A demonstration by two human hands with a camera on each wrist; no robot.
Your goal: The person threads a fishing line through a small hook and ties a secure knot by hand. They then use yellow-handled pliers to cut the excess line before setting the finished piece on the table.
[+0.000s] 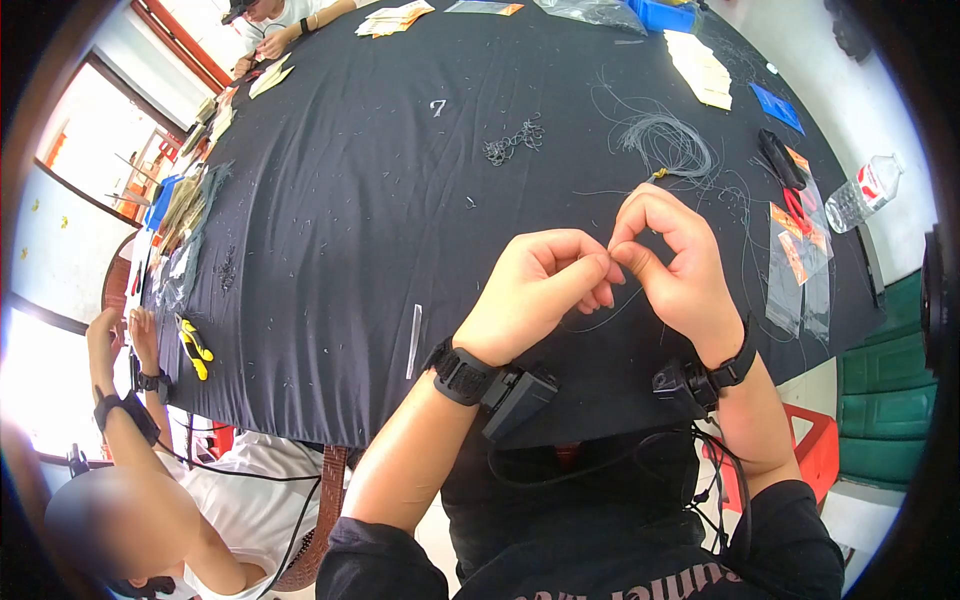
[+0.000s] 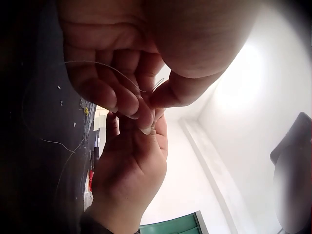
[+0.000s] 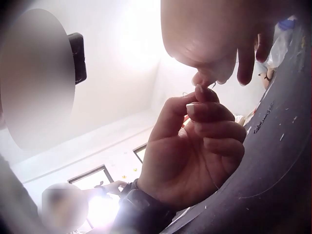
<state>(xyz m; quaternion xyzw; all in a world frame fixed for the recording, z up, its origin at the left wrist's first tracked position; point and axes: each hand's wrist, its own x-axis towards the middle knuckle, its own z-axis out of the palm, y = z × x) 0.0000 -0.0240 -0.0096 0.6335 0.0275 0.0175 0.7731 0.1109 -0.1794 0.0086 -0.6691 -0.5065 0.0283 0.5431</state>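
Over the near part of the black-covered table, my left hand [image 1: 540,292] and right hand [image 1: 678,262] meet fingertip to fingertip. Both pinch a thin grey line [image 2: 100,63] between thumb and forefinger. A small bent loop [image 2: 160,84] of it sticks out by the left thumb in the left wrist view. The line's tail [image 1: 612,322] hangs below the hands. In the right wrist view a tiny dark curved piece [image 3: 214,84] shows at the right fingertips; its kind cannot be told. Beyond the hands lies a coil of line [image 1: 668,140] with a yellow tie.
A tangled heap of small dark pieces [image 1: 513,142] lies mid-table. Red-handled scissors [image 1: 795,205], clear packets [image 1: 800,295] and a plastic bottle [image 1: 862,195] are at the right. Yellow pliers [image 1: 195,348] lie left, near another person's hands [image 1: 125,335]. Cream cards [image 1: 698,68] lie at the back.
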